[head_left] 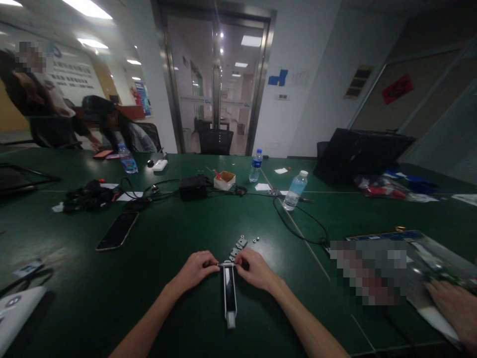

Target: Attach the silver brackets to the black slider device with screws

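- Pinching opposite ends of a thin rod (226,264) — left hand (198,269) at one side, right hand (255,268) at the other.
- Lying below it on the green bench (179,223), a narrow white-framed device (230,293).
- Just beyond: small dark blocks (242,242), two tiny metal bits (254,241).

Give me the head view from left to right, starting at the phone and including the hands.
Phone, left hand, narrow white-edged device, right hand, white-capped bottle, another person's hand at the right edge.
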`<state>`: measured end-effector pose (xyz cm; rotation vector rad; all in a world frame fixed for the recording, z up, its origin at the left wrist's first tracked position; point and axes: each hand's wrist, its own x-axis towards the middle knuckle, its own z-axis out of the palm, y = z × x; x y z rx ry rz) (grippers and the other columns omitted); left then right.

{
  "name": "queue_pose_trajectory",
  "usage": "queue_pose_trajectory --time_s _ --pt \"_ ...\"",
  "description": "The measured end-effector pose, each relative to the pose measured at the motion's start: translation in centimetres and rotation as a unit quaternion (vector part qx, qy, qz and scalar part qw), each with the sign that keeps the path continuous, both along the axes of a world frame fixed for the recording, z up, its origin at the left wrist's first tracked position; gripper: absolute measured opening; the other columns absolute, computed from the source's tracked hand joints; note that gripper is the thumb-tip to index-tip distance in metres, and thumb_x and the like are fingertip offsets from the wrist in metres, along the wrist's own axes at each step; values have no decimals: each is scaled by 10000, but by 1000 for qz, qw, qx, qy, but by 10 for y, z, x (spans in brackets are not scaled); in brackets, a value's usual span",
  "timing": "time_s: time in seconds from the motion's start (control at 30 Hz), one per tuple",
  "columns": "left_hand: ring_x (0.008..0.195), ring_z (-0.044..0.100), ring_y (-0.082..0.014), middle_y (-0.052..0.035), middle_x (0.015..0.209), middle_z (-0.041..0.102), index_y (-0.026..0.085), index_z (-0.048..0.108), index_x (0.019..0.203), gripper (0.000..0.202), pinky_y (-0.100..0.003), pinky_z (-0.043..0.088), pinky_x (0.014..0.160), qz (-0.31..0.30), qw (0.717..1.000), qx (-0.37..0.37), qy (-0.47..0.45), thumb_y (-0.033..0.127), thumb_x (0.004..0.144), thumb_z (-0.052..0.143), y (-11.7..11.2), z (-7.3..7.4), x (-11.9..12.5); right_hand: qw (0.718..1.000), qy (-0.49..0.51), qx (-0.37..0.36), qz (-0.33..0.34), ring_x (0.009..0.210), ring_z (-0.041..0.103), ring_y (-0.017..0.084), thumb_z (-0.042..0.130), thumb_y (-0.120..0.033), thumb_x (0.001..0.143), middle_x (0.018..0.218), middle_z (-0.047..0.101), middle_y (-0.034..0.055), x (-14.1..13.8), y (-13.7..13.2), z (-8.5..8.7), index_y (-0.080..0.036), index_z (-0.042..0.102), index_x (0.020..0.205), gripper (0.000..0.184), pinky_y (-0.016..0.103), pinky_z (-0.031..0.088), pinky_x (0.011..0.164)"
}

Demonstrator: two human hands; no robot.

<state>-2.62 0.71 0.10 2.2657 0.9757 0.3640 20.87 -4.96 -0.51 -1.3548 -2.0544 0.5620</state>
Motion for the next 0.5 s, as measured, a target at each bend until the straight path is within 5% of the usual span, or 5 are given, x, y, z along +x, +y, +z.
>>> queue_pose_trajectory --time_s 0.5 --pt "818 584 -163 -5 891 655 199 697 943 154 -280 395 766 -18 1000 16 13 306 912 591 1 -3 -1 1000 -2 0 -1 745 527 139 570 -69 752 776 575 0 0 0 -3 -180 587 787 118 244 386 685"
